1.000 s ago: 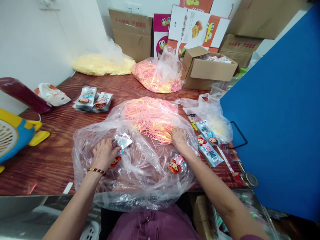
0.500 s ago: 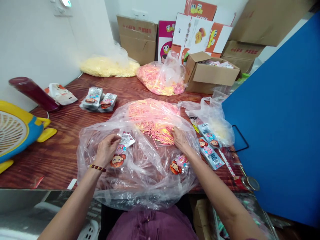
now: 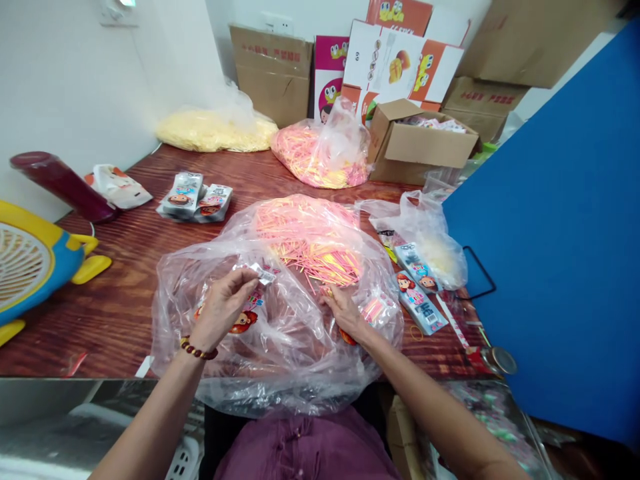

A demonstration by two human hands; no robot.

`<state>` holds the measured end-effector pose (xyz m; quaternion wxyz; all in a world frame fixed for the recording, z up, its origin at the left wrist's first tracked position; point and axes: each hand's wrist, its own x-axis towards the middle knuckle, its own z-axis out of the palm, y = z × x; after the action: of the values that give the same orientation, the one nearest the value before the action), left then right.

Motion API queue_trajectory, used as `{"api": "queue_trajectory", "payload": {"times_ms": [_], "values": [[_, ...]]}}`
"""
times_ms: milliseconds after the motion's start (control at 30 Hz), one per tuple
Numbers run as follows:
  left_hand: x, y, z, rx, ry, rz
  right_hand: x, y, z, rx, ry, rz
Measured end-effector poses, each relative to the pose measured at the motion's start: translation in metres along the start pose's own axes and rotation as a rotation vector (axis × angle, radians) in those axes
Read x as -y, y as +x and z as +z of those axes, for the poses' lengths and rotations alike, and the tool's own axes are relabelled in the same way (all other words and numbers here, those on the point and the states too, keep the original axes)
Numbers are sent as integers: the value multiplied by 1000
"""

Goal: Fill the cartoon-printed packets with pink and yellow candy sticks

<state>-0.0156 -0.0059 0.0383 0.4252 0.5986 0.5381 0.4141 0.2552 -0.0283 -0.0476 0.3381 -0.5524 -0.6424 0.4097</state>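
Note:
A large clear plastic bag point(image 3: 300, 347) lies spread over the table edge, with a heap of thin pink and yellow sticks point(image 3: 310, 233) in its far part. My left hand point(image 3: 225, 308) is closed on the upper end of a small printed pouch point(image 3: 263, 273), whose cartoon head shows below the fingers. Between the fingertips of my right hand point(image 3: 346, 315) is a small bunch of pink and yellow sticks point(image 3: 326, 291), just in front of the heap. Under and beside that hand lies another pouch point(image 3: 376, 308), partly covered by the wrist.
Stacked pouches point(image 3: 183, 195) sit at the back left, and more pouches point(image 3: 423, 303) lie at right beside a knotted bag point(image 3: 440, 257). Behind are a bag of pink sticks point(image 3: 320, 157) and an open carton point(image 3: 425, 147). A blue panel point(image 3: 560, 253) borders the right side.
My right hand has drawn back from the heap, leftward and nearer to me, with a bunch of sticks. My left hand has shifted right a little, tilting the pouch.

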Motion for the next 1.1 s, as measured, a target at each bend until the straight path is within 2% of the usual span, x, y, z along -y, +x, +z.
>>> {"api": "queue_trajectory", "payload": {"times_ms": [133, 200, 233, 300, 400, 533, 667, 867, 967, 1100], "values": [[-6, -2, 0, 13, -21, -7, 2, 17, -21, -74, -118, -4], [-11, -3, -3, -38, -37, 5, 1, 31, -39, -123, -296, -13], [-14, -3, -4, -67, -51, 12, -1, 37, -48, -116, -413, -19], [-21, -3, -5, -107, -87, 21, -5, 46, -61, -94, -509, -35], [-28, -4, 1, -78, -135, 17, -9, 51, -66, -24, -630, -36], [-27, -5, 20, 33, -176, -34, -7, 52, -57, 48, -903, 5], [-19, -5, 37, 106, -199, -50, -8, 57, -58, -15, -714, 69], [-8, -5, 45, 150, -200, -57, -15, 60, -70, -186, -355, 90], [-5, -7, 47, 150, -229, -109, -10, 52, -57, -213, -125, 82], [-1, -9, 47, 151, -256, -119, 2, 28, -22, -166, 187, 40]]}}
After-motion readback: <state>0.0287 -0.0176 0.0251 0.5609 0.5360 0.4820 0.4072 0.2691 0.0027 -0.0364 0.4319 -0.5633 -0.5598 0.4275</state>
